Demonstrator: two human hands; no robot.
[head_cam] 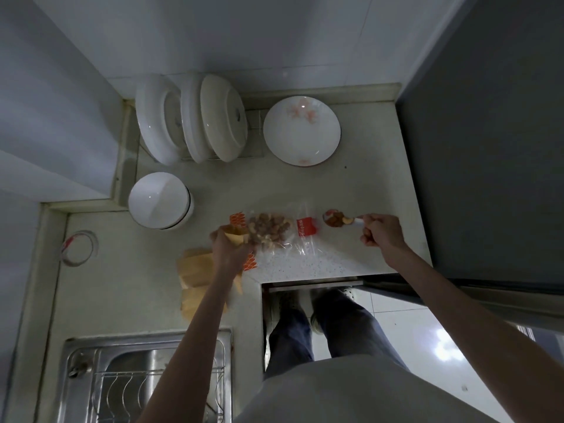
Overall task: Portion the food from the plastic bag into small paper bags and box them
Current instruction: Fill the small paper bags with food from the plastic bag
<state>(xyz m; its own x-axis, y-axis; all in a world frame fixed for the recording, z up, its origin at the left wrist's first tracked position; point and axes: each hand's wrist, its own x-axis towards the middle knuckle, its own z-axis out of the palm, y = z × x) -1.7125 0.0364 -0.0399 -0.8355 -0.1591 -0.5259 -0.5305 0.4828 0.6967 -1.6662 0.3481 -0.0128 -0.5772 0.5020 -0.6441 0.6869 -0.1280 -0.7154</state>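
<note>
The plastic bag lies on the counter: bowl to its left, plate behind it, paper bags nearer-left, spoon right.

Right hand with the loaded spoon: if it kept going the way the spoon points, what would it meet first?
The right hand points the spoon leftward, so it would probably first meet the plastic bag of nuts, with the small paper bag in the left hand beyond. Height above the bag is unclear.
</note>
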